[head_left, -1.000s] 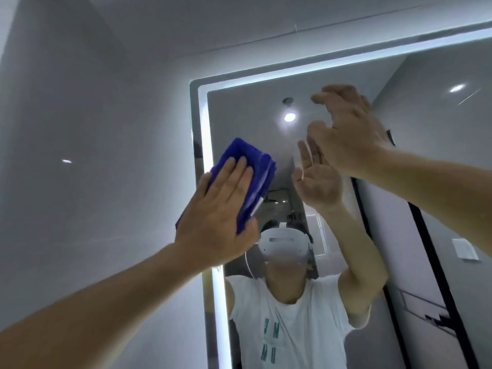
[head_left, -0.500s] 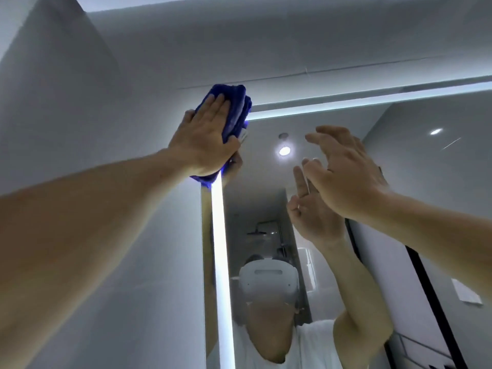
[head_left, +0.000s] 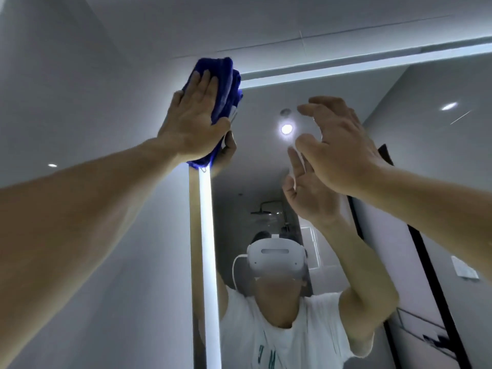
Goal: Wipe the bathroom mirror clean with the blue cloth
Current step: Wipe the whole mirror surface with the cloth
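Observation:
The bathroom mirror [head_left: 399,161] fills the right of the view, framed by a lit strip along its left and top edges. A folded blue cloth [head_left: 226,83] lies against the mirror's top left corner. My left hand [head_left: 194,121] presses it flat there with straight fingers, the thumb along the cloth's lower edge. My right hand [head_left: 338,142] hovers in front of the glass to the right, fingers spread and loosely bent, holding nothing. Whether it touches the glass I cannot tell.
A grey tiled wall [head_left: 80,102] stands left of the mirror, the ceiling [head_left: 266,22] above. The glass reflects a person in a white shirt and headset, a shower head, a ceiling lamp and a dark door frame.
My left hand slid the cloth up the mirror's left edge into its top left corner. The view tilted upward. My right hand stayed raised before the glass.

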Motion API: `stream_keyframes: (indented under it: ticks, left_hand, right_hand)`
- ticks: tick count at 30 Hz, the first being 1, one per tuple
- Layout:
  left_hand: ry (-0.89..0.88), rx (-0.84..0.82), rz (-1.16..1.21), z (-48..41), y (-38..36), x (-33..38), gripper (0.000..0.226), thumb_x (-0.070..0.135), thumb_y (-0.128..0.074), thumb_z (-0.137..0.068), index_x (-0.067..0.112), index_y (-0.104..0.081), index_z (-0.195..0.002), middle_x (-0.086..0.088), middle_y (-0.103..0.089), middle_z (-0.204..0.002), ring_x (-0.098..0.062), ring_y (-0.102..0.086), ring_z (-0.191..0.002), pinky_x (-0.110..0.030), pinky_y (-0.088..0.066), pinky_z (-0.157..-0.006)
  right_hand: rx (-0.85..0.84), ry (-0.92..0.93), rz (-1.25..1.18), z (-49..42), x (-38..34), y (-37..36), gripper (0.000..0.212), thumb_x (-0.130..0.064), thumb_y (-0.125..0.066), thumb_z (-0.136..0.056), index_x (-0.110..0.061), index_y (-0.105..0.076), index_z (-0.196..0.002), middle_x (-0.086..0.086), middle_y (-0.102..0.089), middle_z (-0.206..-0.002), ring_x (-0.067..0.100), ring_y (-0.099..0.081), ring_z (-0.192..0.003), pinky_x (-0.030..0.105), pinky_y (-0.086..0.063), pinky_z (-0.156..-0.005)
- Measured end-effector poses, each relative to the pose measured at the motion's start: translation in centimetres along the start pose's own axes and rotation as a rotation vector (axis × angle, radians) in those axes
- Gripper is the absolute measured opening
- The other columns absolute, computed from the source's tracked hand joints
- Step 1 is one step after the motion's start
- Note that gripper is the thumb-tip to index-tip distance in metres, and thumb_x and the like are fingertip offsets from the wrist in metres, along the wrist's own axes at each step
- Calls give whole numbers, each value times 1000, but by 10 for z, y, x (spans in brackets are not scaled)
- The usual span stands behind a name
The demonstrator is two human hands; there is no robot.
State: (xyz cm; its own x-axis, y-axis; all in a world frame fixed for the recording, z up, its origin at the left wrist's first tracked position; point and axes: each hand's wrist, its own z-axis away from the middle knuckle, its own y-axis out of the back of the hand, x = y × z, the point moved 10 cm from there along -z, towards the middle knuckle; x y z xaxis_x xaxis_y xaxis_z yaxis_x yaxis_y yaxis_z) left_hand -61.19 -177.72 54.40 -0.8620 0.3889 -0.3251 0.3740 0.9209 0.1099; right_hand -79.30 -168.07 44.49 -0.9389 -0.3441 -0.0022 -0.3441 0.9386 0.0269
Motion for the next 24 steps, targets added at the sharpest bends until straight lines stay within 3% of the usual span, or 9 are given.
stream_keyframes:
  ticks: [5,9,17,24]
  left_hand:
    - [-177,-29,-37,83,-10,43,77,41,-34,-91,13,-7,-158,-5,-8,-166,-19,-1,-153,-39,-5,-124]
    - [-329,-53,-60,155,-28,88,74,41,-41,-94,10,-18,-157,-7,-15,-165,-21,-5,-153,-48,-19,-121]
    - [-554,-124,-97,288,-47,148,72,38,-47,-96,15,-16,-157,-3,-17,-164,-23,-14,-152,-45,-14,-123]
    - [-802,-206,-90,282,-39,150,64,33,-42,-96,12,-23,-154,-7,-28,-160,-24,-22,-150,-46,-24,-121]
  right_hand:
    - [-39,-19,-42,20,-8,0,66,-41,-35,-79,-24,-41,-143,-6,-30,-150,15,-26,-138,34,-24,-108]
    - [-38,-28,-43,36,-7,3,62,-38,-35,-81,-23,-42,-141,-4,-31,-149,17,-27,-138,39,-26,-111]
    - [-49,-103,-78,68,36,14,66,-39,-35,-75,-22,-46,-138,-4,-35,-147,18,-32,-134,31,-26,-101]
    - [-90,-98,-90,89,48,18,65,-38,-36,-78,-21,-44,-140,-2,-34,-148,17,-30,-134,31,-22,-106]
